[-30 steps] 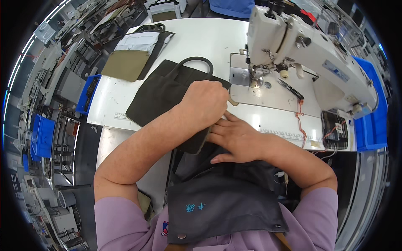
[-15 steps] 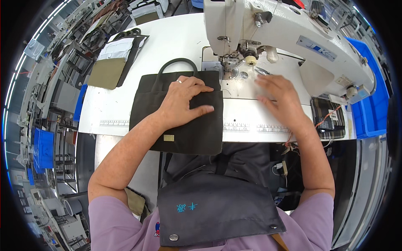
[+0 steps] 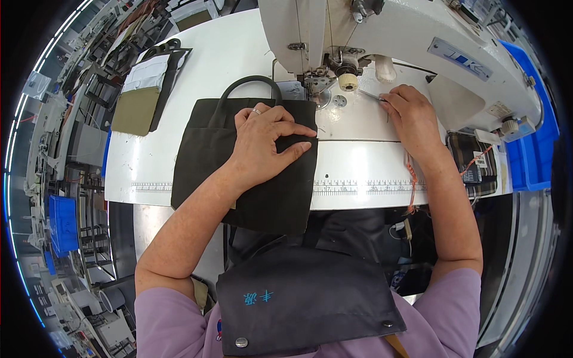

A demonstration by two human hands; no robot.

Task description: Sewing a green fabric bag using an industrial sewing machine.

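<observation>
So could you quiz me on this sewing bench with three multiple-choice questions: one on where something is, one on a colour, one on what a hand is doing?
1. Where does the dark bag panel lie?
A. left of the sewing machine's needle
B. in the blue bin
C. on the floor

2. What colour is the sewing machine?
A. red
B. white
C. green

3. What is the left hand doing?
A. hanging in the air
B. gripping scissors
C. pressing flat on the panel

Answers: 1 A, the panel lies on the white table beside the needle area. 2 B, its body is white. 3 C, palm and fingers are spread on the fabric, while the right hand pinches a thin metal tool near the needle.
</observation>
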